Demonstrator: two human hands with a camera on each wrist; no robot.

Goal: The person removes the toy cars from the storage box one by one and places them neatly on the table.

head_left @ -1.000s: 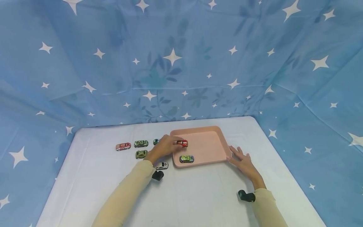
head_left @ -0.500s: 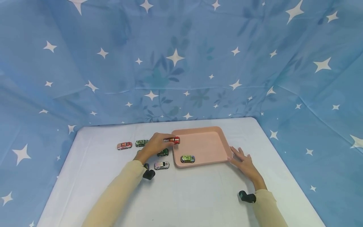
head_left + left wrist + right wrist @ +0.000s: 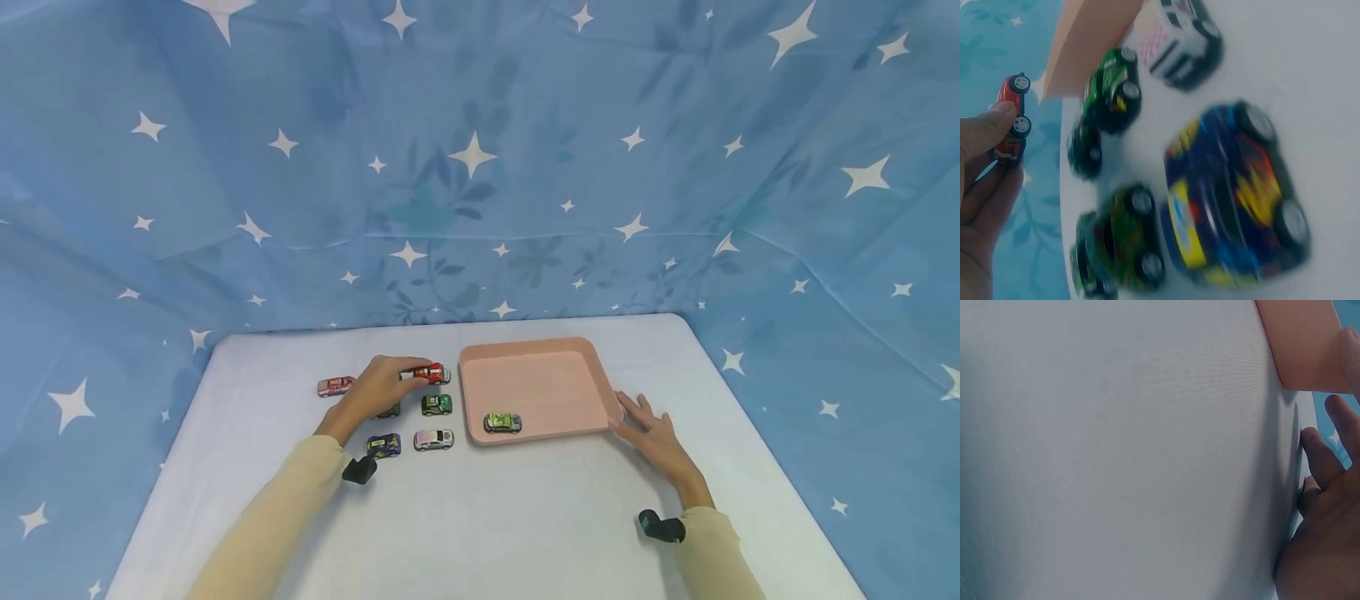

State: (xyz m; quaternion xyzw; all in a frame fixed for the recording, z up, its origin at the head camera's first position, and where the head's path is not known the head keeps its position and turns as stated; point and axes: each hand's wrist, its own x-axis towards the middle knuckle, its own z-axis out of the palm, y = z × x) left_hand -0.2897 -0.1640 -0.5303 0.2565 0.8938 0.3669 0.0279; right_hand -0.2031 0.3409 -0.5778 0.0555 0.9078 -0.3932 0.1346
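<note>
In the head view my left hand (image 3: 372, 392) pinches a red toy car (image 3: 432, 374) between thumb and fingers, just left of the pink tray (image 3: 551, 383). The left wrist view shows that car (image 3: 1011, 92) raised off the table. Beneath and around this hand stand a green toy car (image 3: 437, 405), a white toy car (image 3: 433, 439), a dark blue toy car (image 3: 384, 446) and a camouflage toy car (image 3: 1129, 237), partly hidden from the head camera. My right hand (image 3: 662, 446) has its fingers spread, with the thumb against the tray's front right corner.
A yellow-green toy car (image 3: 502, 423) lies in the tray's front left corner. Another red toy car (image 3: 334, 386) stands at the far left of the group. White cloth covers the table (image 3: 510, 525), and a blue star-patterned curtain (image 3: 525, 208) rises behind it.
My left hand has carried the red toy car leftward from over the tray to the table side, uncovering the green and dark blue cars. The right hand stays at the tray's corner.
</note>
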